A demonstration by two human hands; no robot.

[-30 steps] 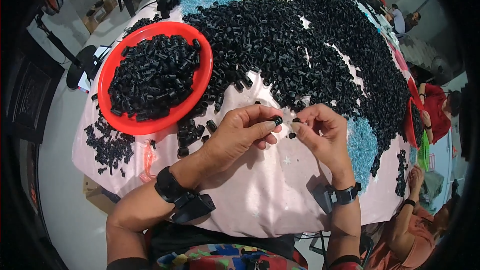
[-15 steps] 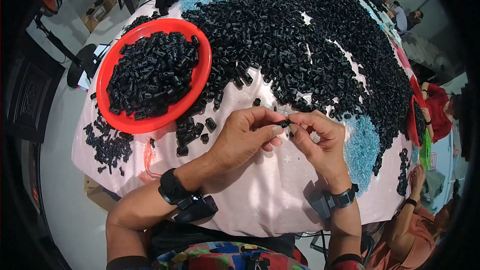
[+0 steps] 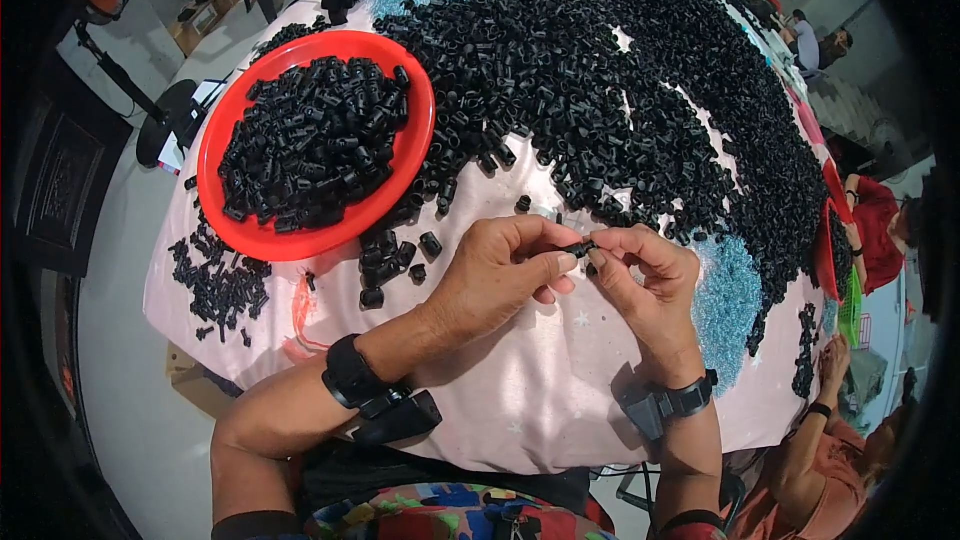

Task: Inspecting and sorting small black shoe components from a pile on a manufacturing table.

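Pinched a small black part in the fingertips of the left hand, long axis seemingly crosswise, and gripped, apparently, a second piece against its right end in the right hand, above the pink cloth.

- Black wrist strap with angular black box, seven o'clock
- Dark wristband with grey-black block, four o'clock
- Multicoloured patterned garment, six o'clock
- Dark left sleeve edge, seven o'clock

A wide head-worn fisheye looks down and forward, close above left hand, right hand and table.
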